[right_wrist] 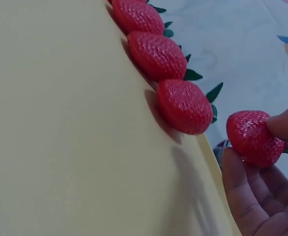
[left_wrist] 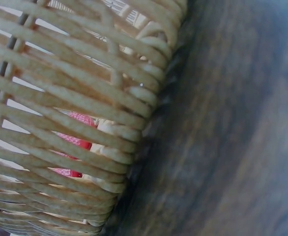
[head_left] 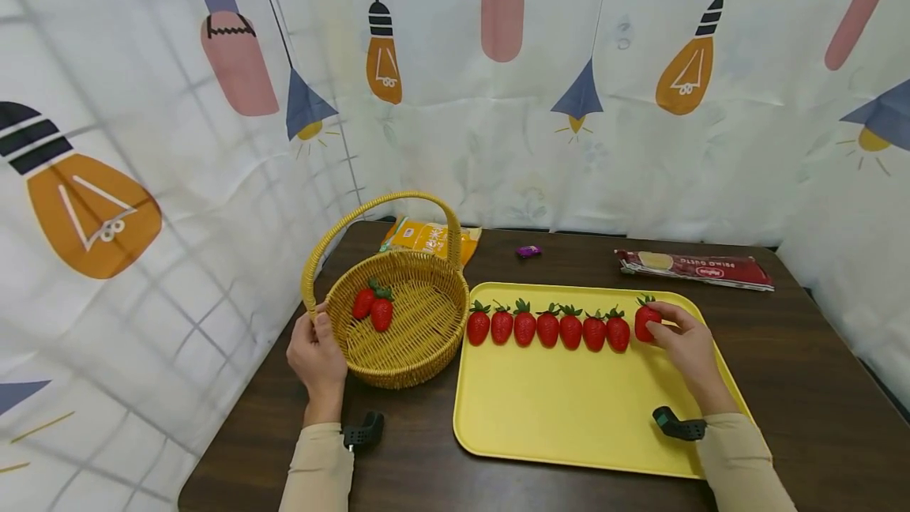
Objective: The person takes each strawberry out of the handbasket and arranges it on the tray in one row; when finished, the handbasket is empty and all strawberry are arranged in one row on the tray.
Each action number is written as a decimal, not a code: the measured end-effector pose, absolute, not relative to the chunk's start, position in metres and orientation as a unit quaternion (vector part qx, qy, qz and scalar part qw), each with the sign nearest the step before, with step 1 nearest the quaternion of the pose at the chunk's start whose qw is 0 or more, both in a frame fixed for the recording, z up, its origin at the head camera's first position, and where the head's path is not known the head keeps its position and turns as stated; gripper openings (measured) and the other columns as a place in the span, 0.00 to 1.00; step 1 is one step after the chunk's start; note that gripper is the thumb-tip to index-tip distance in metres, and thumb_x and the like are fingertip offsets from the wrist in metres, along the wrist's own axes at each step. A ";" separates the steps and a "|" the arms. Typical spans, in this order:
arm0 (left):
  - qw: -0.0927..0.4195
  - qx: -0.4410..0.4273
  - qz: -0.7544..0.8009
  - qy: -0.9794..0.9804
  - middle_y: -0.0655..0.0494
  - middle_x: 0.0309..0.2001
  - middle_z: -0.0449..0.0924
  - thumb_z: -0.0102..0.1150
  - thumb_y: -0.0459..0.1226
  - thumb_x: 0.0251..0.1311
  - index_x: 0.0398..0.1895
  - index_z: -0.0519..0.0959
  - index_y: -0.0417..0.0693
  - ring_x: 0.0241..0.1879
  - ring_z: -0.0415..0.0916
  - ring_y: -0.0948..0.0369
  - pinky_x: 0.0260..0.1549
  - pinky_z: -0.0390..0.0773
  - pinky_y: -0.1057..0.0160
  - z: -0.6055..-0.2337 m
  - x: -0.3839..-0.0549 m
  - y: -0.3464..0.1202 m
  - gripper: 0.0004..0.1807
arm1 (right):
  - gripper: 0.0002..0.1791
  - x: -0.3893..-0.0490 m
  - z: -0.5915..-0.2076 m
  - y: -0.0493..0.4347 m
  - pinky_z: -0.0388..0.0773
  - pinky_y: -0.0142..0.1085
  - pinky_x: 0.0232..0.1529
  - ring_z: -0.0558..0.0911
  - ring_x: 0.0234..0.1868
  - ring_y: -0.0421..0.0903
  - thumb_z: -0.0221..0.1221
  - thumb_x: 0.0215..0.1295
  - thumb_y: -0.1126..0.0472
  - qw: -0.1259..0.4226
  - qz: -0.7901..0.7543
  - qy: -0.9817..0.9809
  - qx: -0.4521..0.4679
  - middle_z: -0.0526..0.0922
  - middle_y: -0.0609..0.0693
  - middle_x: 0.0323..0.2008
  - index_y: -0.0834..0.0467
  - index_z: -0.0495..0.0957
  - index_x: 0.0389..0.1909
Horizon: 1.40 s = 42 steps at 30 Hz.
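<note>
The right hand [head_left: 686, 344] had one red strawberry [head_left: 644, 323] pinched between thumb and fingertips, leafy end on the far side, its long axis about parallel with its neighbours. Just left of these fingers, but not touching the held fruit, ended the row of seven strawberries [head_left: 547, 329] on the yellow tray [head_left: 569, 409]. The left hand [head_left: 317, 358], well apart, gripped the woven basket [head_left: 398, 377]; two strawberries [head_left: 381, 314] lay inside, right of its fingers.

Bare fingers [head_left: 302, 332] on the left hand [head_left: 317, 355], and behind them comes a beige left sleeve [head_left: 320, 461], lightly creased, black left camera [head_left: 364, 431] at its cuff! Behind the right hand [head_left: 688, 344] and its fingers, a matching right sleeve [head_left: 742, 457], its black right camera [head_left: 681, 425] flashing a greenish patch!
</note>
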<state>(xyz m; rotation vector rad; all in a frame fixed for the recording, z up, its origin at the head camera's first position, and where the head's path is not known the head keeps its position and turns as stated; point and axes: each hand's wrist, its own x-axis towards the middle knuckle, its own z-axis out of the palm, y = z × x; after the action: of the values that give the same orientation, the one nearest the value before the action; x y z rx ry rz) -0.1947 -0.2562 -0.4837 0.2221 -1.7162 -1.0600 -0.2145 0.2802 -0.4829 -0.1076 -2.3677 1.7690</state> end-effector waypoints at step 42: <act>0.524 0.096 -0.444 -0.720 0.45 0.34 0.82 0.47 0.57 0.70 0.42 0.86 0.39 0.23 0.63 0.75 0.27 0.61 0.70 -0.485 -0.197 -0.258 0.31 | 0.28 -0.216 -0.491 0.304 0.80 0.29 0.37 0.79 0.37 0.27 0.58 0.70 0.53 0.013 0.523 -0.852 -0.023 0.72 0.68 0.59 0.68 0.71 0.63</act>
<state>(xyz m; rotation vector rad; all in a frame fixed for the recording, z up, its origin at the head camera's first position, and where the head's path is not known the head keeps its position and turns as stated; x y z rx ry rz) -0.1965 -0.2575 -0.4854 0.2291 -1.7239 -1.0619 -0.2159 0.3035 -0.4910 -0.0713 -2.6557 1.6294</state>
